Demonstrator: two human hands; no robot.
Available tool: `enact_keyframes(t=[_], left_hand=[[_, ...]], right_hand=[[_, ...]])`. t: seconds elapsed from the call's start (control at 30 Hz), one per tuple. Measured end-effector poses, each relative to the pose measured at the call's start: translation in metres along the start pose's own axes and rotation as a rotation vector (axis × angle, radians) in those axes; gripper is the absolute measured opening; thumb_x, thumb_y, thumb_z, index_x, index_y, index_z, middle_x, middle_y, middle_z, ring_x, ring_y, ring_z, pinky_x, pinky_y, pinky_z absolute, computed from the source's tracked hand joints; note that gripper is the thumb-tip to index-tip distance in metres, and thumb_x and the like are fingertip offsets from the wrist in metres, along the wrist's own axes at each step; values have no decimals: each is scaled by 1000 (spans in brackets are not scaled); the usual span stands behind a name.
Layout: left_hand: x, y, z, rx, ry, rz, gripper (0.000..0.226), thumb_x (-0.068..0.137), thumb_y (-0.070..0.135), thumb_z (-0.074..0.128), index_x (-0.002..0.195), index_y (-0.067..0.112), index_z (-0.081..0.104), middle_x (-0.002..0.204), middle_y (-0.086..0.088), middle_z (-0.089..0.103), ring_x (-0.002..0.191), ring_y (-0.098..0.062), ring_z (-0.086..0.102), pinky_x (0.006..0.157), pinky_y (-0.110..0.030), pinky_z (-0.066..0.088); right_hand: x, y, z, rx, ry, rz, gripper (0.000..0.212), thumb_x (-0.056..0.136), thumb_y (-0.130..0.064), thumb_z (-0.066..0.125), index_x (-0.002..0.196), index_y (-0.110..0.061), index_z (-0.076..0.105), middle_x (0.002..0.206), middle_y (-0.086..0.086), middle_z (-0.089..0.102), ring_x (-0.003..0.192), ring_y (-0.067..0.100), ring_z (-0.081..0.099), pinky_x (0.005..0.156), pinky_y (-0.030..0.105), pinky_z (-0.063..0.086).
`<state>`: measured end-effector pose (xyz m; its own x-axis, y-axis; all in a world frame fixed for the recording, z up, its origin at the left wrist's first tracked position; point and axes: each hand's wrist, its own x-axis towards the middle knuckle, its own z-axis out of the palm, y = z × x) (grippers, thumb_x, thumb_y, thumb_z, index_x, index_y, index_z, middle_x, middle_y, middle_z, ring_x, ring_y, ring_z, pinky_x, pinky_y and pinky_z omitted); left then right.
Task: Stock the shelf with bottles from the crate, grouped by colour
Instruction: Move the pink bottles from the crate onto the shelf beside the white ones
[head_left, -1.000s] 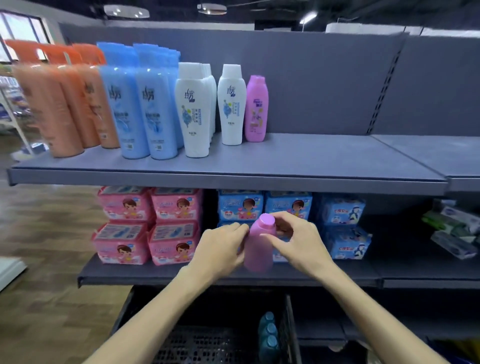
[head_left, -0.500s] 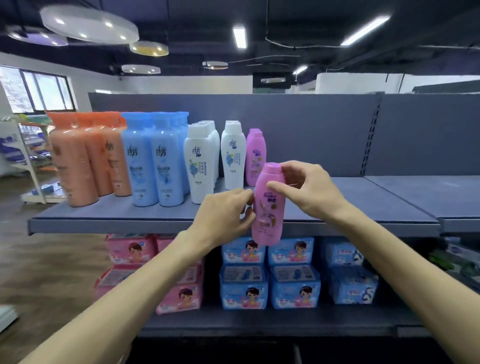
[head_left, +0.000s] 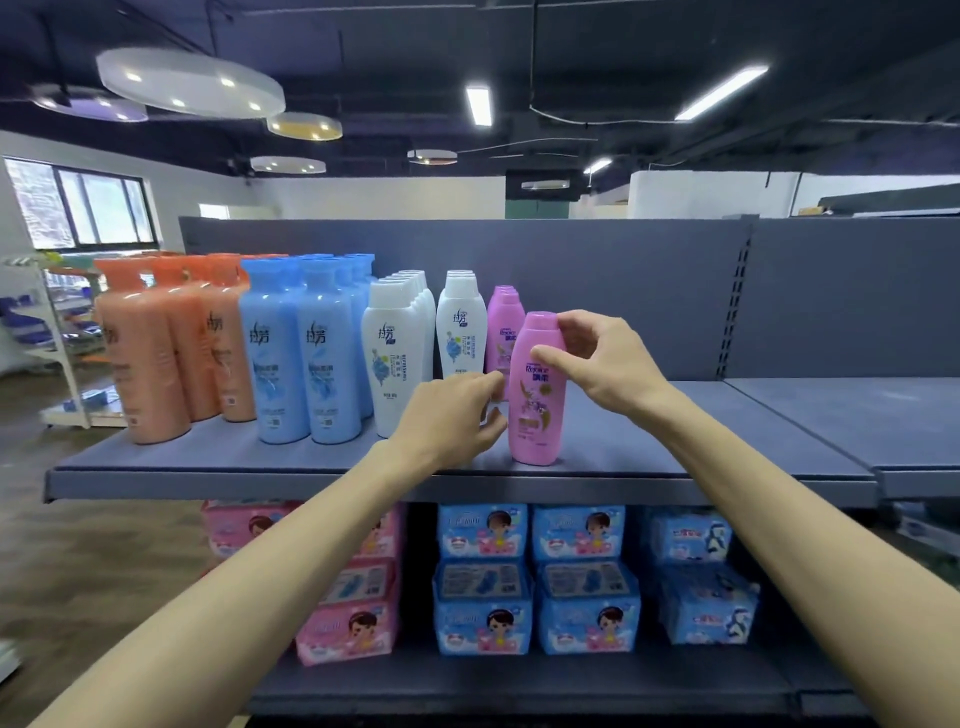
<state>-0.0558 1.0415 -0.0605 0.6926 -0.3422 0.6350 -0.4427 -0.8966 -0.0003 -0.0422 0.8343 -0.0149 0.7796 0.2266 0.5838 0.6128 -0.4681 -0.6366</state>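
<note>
Standing near the shelf front beside the pink row, the pink bottle is pinched by the right hand, left hand loosely curled alongside; orange, blue, white groups look stocked, crate unseen.

Label of the front pink bottle reads "Rejoice"; the front white bottle carries vertical "REFRESHING". Other print illegible.

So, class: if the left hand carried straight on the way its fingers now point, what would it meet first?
Most likely the pink bottle that the right hand grips near its cap. The left hand has its fingertips right at that bottle's side; whether they already touch is unclear.
</note>
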Motion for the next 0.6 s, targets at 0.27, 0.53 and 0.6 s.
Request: enact_keyframes(t=[0.27,0.53,0.6], left_hand=[[15,-17,20,2,-19,-65,13,84,32,55,89,19,56,78,6,62,74,-21,57,62,-33,45],[31,-30,62,42,78,-97,15,81,30,56,76,17,51,73,3,58,72,-22,55,54,-34,46],[36,-33,68,50,89,-83,15,81,29,56,77,16,51,73,3,58,72,-22,53,55,-37,48]], right_hand=[[-18,46,25,-115,-204,104,55,65,-34,90,114,-27,65,100,-12,72,83,1,67,72,11,50],[16,79,44,-160,-126,207,55,58,-44,91,105,-26,69,90,-15,71,75,-4,63,63,9,46],[28,88,50,-170,-99,215,56,56,-44,92,103,-23,70,90,-10,73,76,0,66,68,17,52]])
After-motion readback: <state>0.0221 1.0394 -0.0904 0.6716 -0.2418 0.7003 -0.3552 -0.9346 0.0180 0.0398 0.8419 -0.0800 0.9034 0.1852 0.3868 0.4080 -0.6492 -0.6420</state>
